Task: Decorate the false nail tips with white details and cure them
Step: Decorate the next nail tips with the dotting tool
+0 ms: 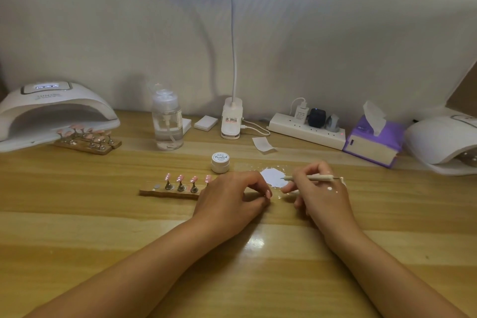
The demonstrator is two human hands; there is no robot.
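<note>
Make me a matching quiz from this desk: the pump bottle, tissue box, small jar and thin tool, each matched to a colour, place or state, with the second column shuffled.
Things:
1. pump bottle
2. tissue box
3. small jar
4. thin tool

Matches:
A. purple
B. gripped by the right hand
C. clear, with liquid inside
D. white, lid on

Pairs: 1-C, 2-A, 3-D, 4-B
</note>
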